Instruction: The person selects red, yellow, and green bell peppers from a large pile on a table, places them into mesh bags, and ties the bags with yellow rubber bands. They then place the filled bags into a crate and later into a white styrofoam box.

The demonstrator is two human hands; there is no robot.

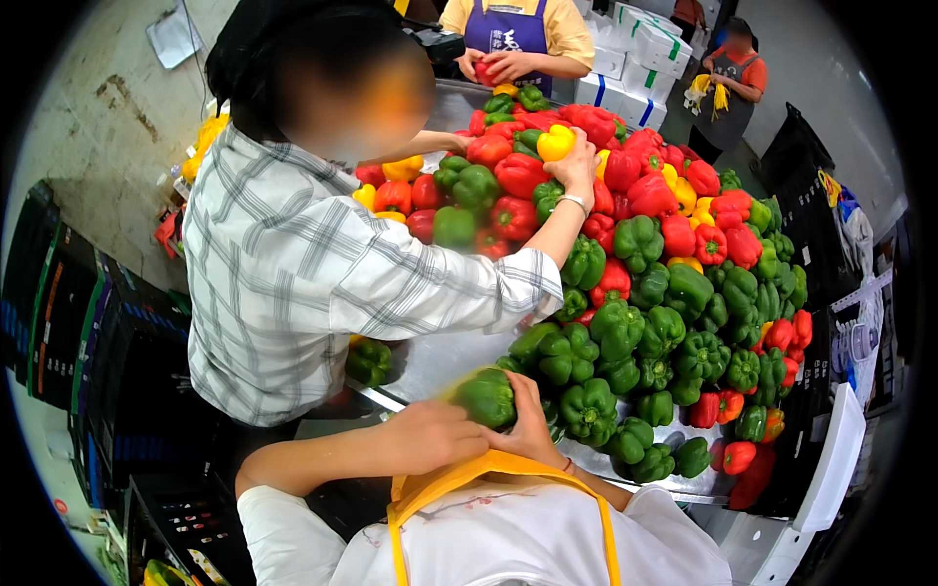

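Note:
Close to my body, above the metal table (432, 366), my right hand (529, 421) is wrapped around the near side of a green bell pepper (487, 398). My left hand (440, 437) touches the same pepper from the other side, its fingers curled and partly hidden. Some blur surrounds the pepper. Beyond my hands lies a large heap of green bell peppers (590, 410), with red bell peppers (652, 194) and a few yellow ones farther back. Another green pepper (368, 362) sits by the table edge at the left.
A co-worker in a checked shirt (293, 256) stands close at the left, one hand on a yellow pepper (556, 143). Across the table, a person in a purple apron (506, 33) holds a red pepper. Black crates (788, 410) and a white foam box (832, 461) stand at the right.

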